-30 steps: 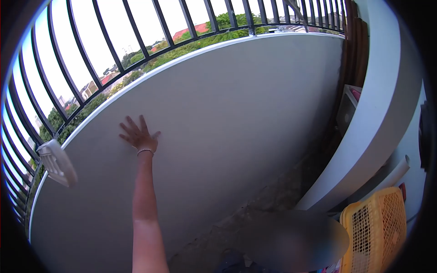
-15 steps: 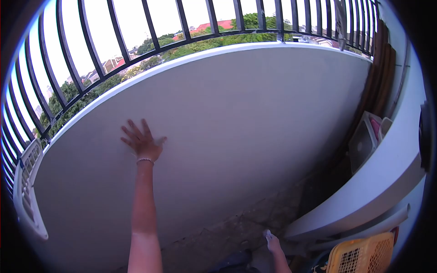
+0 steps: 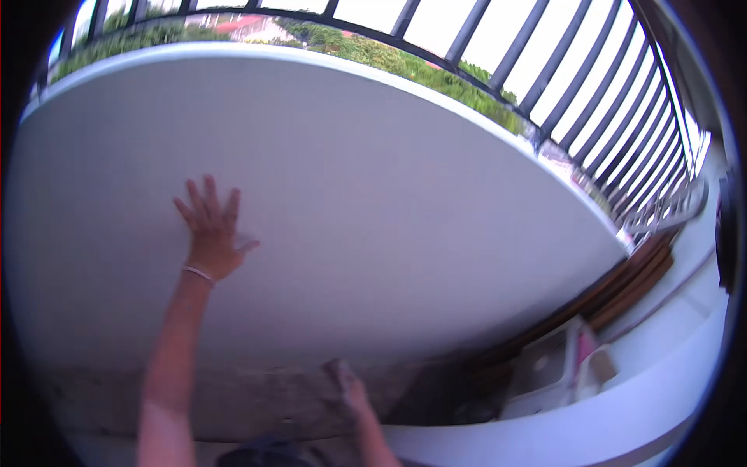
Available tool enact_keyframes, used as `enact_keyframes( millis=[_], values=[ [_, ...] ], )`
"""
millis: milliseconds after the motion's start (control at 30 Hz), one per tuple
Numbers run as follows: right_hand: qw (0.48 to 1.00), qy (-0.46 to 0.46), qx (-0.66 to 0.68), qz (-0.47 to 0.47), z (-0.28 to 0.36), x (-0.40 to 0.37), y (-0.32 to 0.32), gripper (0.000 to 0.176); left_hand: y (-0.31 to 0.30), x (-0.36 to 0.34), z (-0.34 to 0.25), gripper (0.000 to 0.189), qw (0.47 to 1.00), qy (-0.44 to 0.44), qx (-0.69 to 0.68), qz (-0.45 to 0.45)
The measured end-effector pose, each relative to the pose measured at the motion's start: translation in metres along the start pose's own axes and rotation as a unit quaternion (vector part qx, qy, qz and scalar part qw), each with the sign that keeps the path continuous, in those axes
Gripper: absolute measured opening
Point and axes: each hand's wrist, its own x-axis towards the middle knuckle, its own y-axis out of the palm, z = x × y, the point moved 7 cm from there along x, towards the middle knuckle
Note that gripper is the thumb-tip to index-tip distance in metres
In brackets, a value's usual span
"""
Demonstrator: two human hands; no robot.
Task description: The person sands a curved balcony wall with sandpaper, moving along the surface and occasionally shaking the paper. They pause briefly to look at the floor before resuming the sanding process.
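Observation:
My left hand (image 3: 212,233) lies against the plain grey balcony wall (image 3: 350,179), its fingers spread wide and a thin bracelet at the wrist. Low in the view, near the floor, is my right hand (image 3: 346,383); it is small and blurred, and a greyish shape shows at its fingers. I cannot make out whether that is an object or part of the hand. Above the wall runs its white top edge (image 3: 257,50), with black railing bars (image 3: 467,31) over it.
Brown wooden boards (image 3: 630,284) lean at the right corner. Below them stands a whitish container (image 3: 545,366) with something pink in it. A white curved ledge (image 3: 498,447) crosses the lower right. Trees and roofs show beyond the railing.
The view has turned to the right and tilted. My left hand is still spread on the wall. My right hand now shows further left and higher. The yellow basket has left the view.

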Motion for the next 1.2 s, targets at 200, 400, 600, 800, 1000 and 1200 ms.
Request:
enact_keyframes(
  millis=[200, 400, 600, 800, 1000, 1200],
  values=[
    [0.997, 0.070, 0.031, 0.003, -0.012, 0.012, -0.003, 0.048, -0.001, 0.001, -0.005, 0.116, 0.999, -0.019, 0.003, 0.036],
    [0.998, 0.003, -0.057, -0.009, 0.052, 0.034, -0.008, 0.036, 0.001, -0.001, -0.001, 0.114, 0.999, -0.013, -0.005, 0.046],
    [0.990, -0.135, 0.017, 0.042, 0.238, 0.041, -0.024, 0.025, 0.005, -0.002, 0.001, 0.111, 0.997, -0.002, 0.018, 0.074],
    [0.939, -0.323, -0.009, 0.121, 0.358, 0.050, -0.027, 0.019, 0.010, -0.003, 0.004, 0.109, 0.997, 0.017, 0.012, 0.069],
    [0.912, -0.356, 0.057, 0.195, 0.437, 0.059, -0.012, 0.018, 0.005, -0.015, -0.009, 0.091, 0.892, -0.114, -0.322, 0.295],
    [0.890, -0.419, 0.017, 0.177, 0.471, 0.036, 0.001, 0.024, -0.025, -0.068, -0.025, 0.086, 0.518, -0.277, -0.785, 0.197]
  ],
)
